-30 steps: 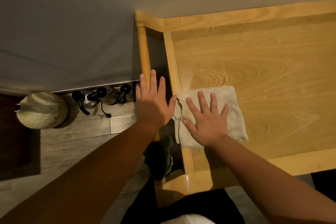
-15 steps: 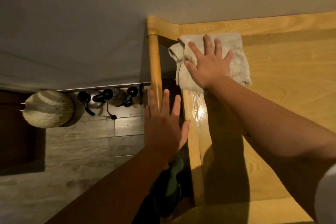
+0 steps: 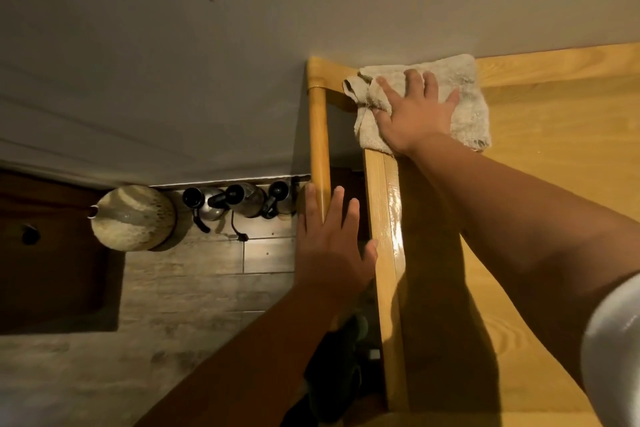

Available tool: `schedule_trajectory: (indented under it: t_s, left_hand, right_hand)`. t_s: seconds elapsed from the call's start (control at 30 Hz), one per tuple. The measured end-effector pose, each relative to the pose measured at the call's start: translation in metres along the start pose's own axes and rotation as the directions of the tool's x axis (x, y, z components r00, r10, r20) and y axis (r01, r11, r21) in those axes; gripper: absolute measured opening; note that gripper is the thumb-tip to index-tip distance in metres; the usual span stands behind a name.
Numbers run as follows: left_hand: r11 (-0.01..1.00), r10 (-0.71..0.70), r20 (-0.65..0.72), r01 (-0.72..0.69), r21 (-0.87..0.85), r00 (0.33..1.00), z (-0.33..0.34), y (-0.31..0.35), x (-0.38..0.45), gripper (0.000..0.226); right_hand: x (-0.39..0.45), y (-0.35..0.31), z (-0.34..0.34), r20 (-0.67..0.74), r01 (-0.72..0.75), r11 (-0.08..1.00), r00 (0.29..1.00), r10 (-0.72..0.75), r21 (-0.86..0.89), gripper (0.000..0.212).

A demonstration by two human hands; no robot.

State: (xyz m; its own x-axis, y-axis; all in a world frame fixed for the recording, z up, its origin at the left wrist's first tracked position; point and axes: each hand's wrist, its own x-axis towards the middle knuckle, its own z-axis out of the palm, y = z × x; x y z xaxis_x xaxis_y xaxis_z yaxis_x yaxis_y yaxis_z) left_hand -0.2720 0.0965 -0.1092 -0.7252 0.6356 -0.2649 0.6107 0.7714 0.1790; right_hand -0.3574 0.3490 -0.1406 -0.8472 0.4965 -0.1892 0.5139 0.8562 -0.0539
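On the grey plank floor (image 3: 173, 288), against the grey wall (image 3: 207, 45): three dark-capped metal bottles (image 3: 242, 201) beside a round cream mottled jug (image 3: 133, 218), contents unseen. At the far left corner of the light wooden worktop (image 3: 554, 184), a crumpled beige terry cloth (image 3: 465, 94) pressed flat under the spread right grip (image 3: 414, 118). Splayed and holding nothing, the left grip (image 3: 332, 246) by the round wooden rail (image 3: 318, 135); contact unclear.

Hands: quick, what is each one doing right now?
Left hand: open, fingers straight, holding nothing, beside the table edge.
Right hand: open, pressing flat on the cloth at the table's far corner.
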Motion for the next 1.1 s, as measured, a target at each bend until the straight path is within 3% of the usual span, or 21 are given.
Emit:
schedule_trajectory:
  t_s: [0.27, 0.4, 0.5, 0.67, 0.87, 0.97, 1.03, 1.1]
  left_hand:
    - [1.0, 0.014, -0.011, -0.014, -0.005, 1.0, -0.007, 0.003, 0.001, 0.064]
    - [0.999, 0.05, -0.095, -0.051, -0.009, 0.994, -0.008, 0.003, -0.004, 0.056]
    - [0.997, 0.046, -0.007, -0.046, 0.057, 0.999, -0.006, 0.003, -0.001, 0.055]
    - [0.992, -0.035, -0.042, 0.03, -0.121, 0.999, -0.007, 0.003, -0.004, 0.052]
    - [0.996, -0.03, 0.035, 0.027, 0.089, 0.999, -0.011, 0.007, -0.004, 0.053]
    - [0.961, 0.084, 0.014, -0.085, 0.265, 0.996, -0.003, 0.021, -0.006, 0.062]
    - [0.96, 0.205, 0.034, -0.208, 0.188, 0.978, 0.007, 0.05, -0.004, 0.064]
    - [0.975, 0.215, 0.099, -0.219, 0.037, 0.972, 0.02, 0.086, -0.001, 0.065]
  right_hand:
    - [-0.108, 0.0, 0.019, 0.042, 0.018, 0.999, 0.999, -0.02, 0.048, 0.063]
    - [-0.177, 0.0, 0.031, 0.075, -0.029, 0.998, 0.997, 0.025, 0.054, 0.064]
    - [-0.227, 0.002, 0.04, 0.083, -0.055, 0.996, 0.995, 0.05, 0.069, 0.064]
    - [-0.307, 0.009, 0.053, 0.081, -0.057, 0.995, 0.995, 0.051, 0.08, 0.065]
    - [-0.402, 0.015, 0.065, 0.122, -0.03, 0.998, 0.992, 0.023, 0.049, 0.07]
    - [-0.427, 0.023, 0.067, 0.171, 0.006, 1.0, 0.985, -0.009, 0.018, 0.071]
    - [-0.427, 0.024, 0.061, 0.201, 0.021, 1.0, 0.979, -0.023, 0.012, 0.07]
    - [-0.423, 0.025, 0.055, 0.233, 0.032, 0.999, 0.972, -0.034, 0.012, 0.071]
